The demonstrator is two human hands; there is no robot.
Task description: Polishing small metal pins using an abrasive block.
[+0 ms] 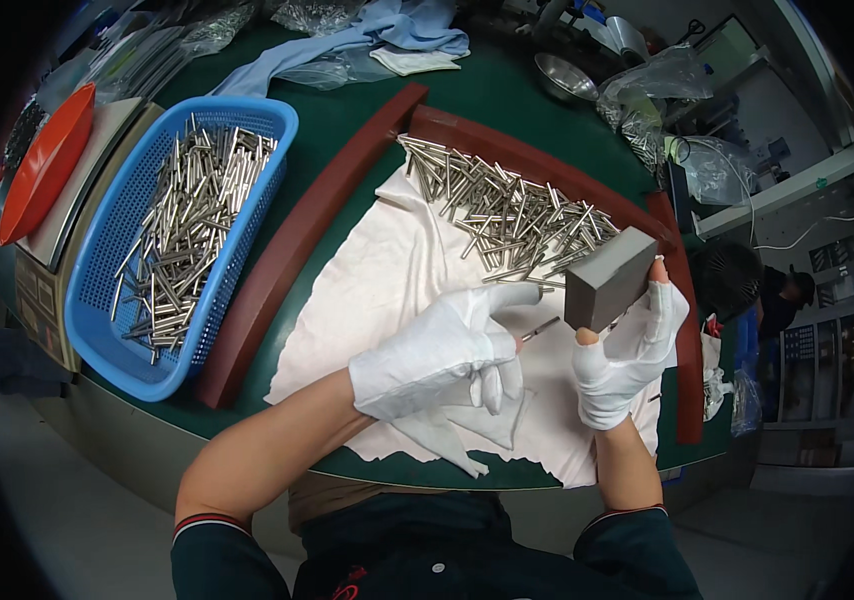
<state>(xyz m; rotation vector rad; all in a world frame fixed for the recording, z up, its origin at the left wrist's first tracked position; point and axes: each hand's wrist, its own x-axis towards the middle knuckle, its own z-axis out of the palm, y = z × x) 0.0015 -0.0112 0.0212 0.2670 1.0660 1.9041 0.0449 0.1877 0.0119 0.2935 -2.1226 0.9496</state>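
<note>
My right hand (pixel 629 360), in a white glove with bare fingertips, holds a grey rectangular block (pixel 609 280) upright between thumb and fingers. To its left, my left hand (pixel 447 348), also gloved, has its thumb and curled fingers closed on one end of a thin metal pin (pixel 542 328). The pin points toward the block and stands apart from it. Both hands are over a pale pink cloth (pixel 332 320). Beyond them lies a heap of shiny metal pins (pixel 517 215). A folded white cloth (pixel 492 425) lies under my left hand.
Dark red bars (pixel 292 250) frame the cloth on the green table (pixel 492 85). At left stands a blue perforated basket (pixel 282 125) of metal pins, with an orange tray (pixel 47 165) beyond it. Blue cloth (pixel 347 45) and a metal bowl (pixel 565 77) lie at the back.
</note>
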